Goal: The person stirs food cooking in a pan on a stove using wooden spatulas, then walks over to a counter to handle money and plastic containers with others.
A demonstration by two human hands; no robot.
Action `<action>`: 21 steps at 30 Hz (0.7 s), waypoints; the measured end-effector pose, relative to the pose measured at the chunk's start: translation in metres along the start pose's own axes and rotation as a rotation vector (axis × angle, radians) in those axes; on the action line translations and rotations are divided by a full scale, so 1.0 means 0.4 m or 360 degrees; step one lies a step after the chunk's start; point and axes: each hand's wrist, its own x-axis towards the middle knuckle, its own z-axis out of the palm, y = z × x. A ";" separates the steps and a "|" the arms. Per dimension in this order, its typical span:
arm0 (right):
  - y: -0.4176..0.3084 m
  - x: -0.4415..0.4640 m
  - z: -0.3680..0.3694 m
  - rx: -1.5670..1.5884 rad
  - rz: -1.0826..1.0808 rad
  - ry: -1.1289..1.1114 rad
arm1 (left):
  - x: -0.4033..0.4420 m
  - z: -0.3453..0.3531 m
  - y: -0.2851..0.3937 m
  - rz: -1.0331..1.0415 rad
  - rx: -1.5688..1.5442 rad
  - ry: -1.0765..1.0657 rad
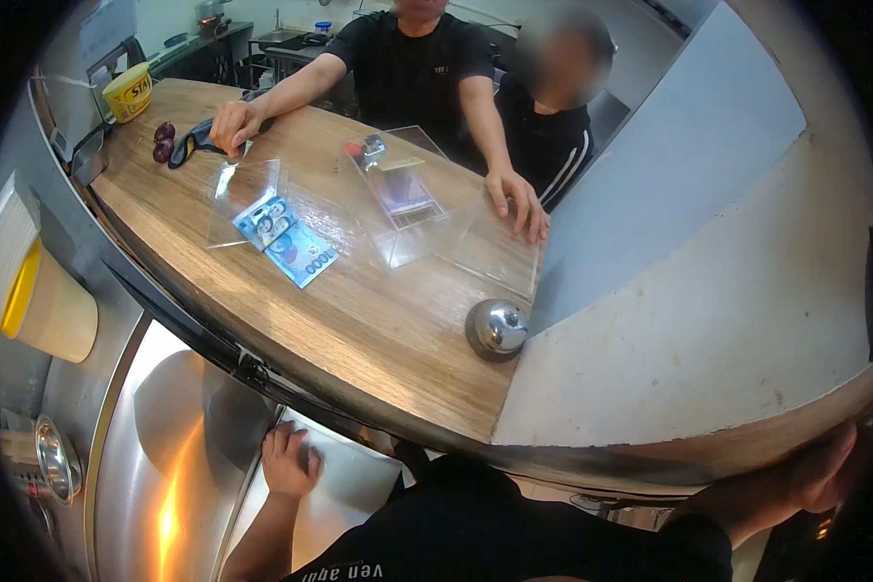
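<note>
My left hand (289, 462) rests on a pale metal surface (335, 461) below the counter, its fingers spread over the edge and nothing held. At the far right my right hand (824, 472) is raised beside the wall, partly lost in the dark rim, so its fingers are unclear. On the wooden counter (359, 335) before me lie blue banknotes (286, 242) marked 1000, partly over a clear acrylic piece (247, 189). Another clear acrylic holder (398, 199) has a purple-printed insert in it. A silver service bell (498, 330) sits near the counter's right end.
Across the counter stand a person (412, 68) in black, both hands near the counter top, and a second person (543, 131). A yellow tub (128, 92), dark round objects (164, 143) and a black strap-like item (192, 144) sit left. A white wall (698, 281) bounds the right.
</note>
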 end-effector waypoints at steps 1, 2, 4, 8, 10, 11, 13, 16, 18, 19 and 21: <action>0.000 0.002 0.002 0.0002 -0.0009 0.0000 | -0.002 0.002 -0.002 -0.0004 0.0001 0.0000; 0.000 0.006 0.003 -0.0001 -0.0020 -0.0001 | -0.002 0.006 -0.004 -0.0001 -0.0005 0.0009; 0.000 0.011 0.008 -0.0001 -0.0040 -0.0006 | -0.003 0.010 -0.007 -0.0001 -0.0010 0.0017; 0.002 0.020 0.016 0.0011 -0.0068 -0.0011 | -0.006 0.011 -0.009 -0.0007 -0.0015 0.0011; 0.000 0.022 0.021 0.0017 -0.0076 -0.0009 | -0.005 0.008 -0.009 -0.0013 -0.0006 0.0007; 0.000 0.023 0.022 0.0021 -0.0084 -0.0006 | -0.003 0.005 -0.004 -0.0017 -0.0022 0.0008; -0.001 0.026 0.025 0.0021 -0.0098 -0.0002 | -0.002 0.003 -0.002 -0.0022 -0.0037 0.0014; -0.003 0.031 0.029 0.0026 -0.0117 0.0002 | -0.007 0.008 -0.007 -0.0015 -0.0008 0.0012; -0.004 0.036 0.030 0.0029 -0.0129 0.0003 | -0.006 0.008 -0.007 -0.0018 -0.0023 0.0013; -0.004 0.038 0.032 0.0029 -0.0134 0.0003 | -0.006 0.007 -0.007 -0.0018 -0.0022 0.0018; -0.005 0.043 0.033 0.0032 -0.0139 0.0009 | -0.007 0.005 -0.003 -0.0063 -0.0033 -0.0004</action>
